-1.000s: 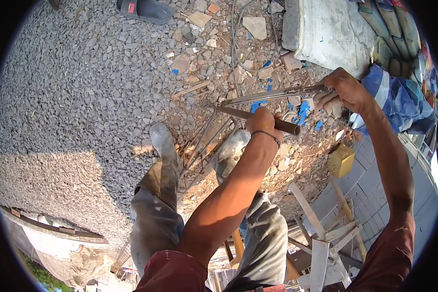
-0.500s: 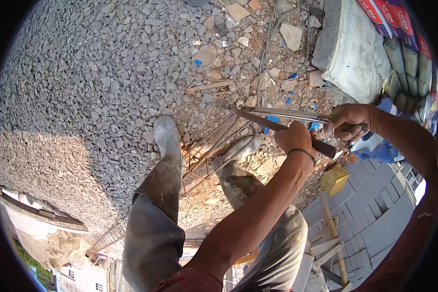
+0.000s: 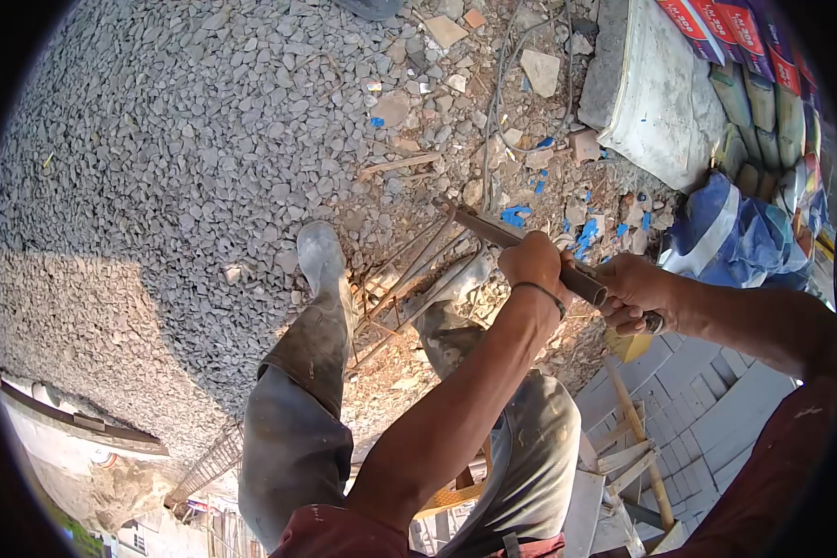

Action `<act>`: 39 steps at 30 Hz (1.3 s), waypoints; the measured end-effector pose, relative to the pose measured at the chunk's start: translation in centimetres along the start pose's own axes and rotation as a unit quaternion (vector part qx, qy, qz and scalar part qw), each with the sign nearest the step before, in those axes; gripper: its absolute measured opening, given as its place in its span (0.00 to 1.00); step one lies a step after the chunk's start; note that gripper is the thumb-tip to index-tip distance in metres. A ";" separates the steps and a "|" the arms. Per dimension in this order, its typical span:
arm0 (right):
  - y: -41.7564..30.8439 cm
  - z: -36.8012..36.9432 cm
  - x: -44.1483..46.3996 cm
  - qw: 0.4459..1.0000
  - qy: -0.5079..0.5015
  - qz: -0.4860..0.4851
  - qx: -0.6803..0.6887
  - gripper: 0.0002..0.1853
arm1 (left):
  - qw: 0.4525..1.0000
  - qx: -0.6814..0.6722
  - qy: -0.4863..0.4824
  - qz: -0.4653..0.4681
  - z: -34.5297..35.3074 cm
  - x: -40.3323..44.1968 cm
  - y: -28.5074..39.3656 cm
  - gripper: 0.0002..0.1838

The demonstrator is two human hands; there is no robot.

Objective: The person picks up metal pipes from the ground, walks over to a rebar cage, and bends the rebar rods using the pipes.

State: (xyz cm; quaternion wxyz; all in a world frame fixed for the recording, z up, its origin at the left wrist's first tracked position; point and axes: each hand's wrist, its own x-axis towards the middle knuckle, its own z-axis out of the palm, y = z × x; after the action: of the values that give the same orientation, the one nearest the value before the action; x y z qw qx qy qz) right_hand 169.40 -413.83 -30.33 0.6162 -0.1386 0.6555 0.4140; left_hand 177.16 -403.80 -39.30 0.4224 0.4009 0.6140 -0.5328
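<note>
My left hand [image 3: 533, 260] is closed around a rusty brown metal pipe [image 3: 485, 226], which slants from the rebar down to the right. The pipe's far end meets the tip of a rebar frame [image 3: 409, 279] between my boots. My right hand [image 3: 631, 290] is closed just beyond the pipe's near end, gripping a metal bar [image 3: 655, 323]. Only the bar's round end shows below the fingers; the rest is mostly hidden behind the pipe and hands. My left boot [image 3: 470, 274] is partly covered by the rebar, and my right boot [image 3: 318, 253] stands on the gravel.
Grey gravel [image 3: 205, 139] spreads to the left. Rubble, blue scraps [image 3: 586, 238] and a cable [image 3: 498, 93] lie ahead. Right are a pale slab [image 3: 660, 102], stacked red-and-purple packages [image 3: 744, 33] and a blue-and-white sheet [image 3: 730, 232]. A yellow block [image 3: 631, 346] lies near wooden boards [image 3: 716, 391].
My right hand has moved down and left, swinging its shiny bar from above the rusty pipe to mostly behind it. My left hand has shifted slightly left with the pipe.
</note>
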 end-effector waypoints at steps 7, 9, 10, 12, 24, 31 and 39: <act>4.0 8.1 1.0 0.995 0.027 -0.068 0.068 0.11 | 0.996 0.073 -0.024 -0.042 -2.5 1.5 2.0 0.08; 5.5 10.2 2.0 0.990 0.054 -0.105 0.073 0.10 | 0.991 0.110 -0.061 -0.039 -3.2 2.1 2.6 0.06; 6.3 11.0 2.4 0.991 0.054 -0.100 0.077 0.10 | 0.991 0.091 -0.079 -0.057 -3.5 2.0 2.7 0.06; 7.3 12.3 3.1 0.986 0.077 -0.139 0.055 0.08 | 0.994 0.079 -0.049 -0.057 -3.1 1.3 2.4 0.04; 12.1 20.8 14.1 0.911 0.126 -0.345 0.186 0.13 | 0.952 0.203 -0.140 -0.179 -5.1 2.9 7.1 0.16; 10.5 23.1 10.4 0.842 0.368 -0.371 0.135 0.23 | 0.948 0.171 -0.184 -0.197 -5.5 2.1 7.2 0.14; 11.2 25.2 12.0 0.884 0.334 -0.297 0.137 0.25 | 0.959 0.156 -0.158 -0.175 -6.1 1.8 7.3 0.14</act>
State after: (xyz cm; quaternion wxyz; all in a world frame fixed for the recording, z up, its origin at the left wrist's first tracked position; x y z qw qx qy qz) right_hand 176.64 -384.96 -34.63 0.4681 -0.3707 0.8008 0.0467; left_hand 182.92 -396.87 -42.83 0.3461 0.2586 0.5089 -0.7445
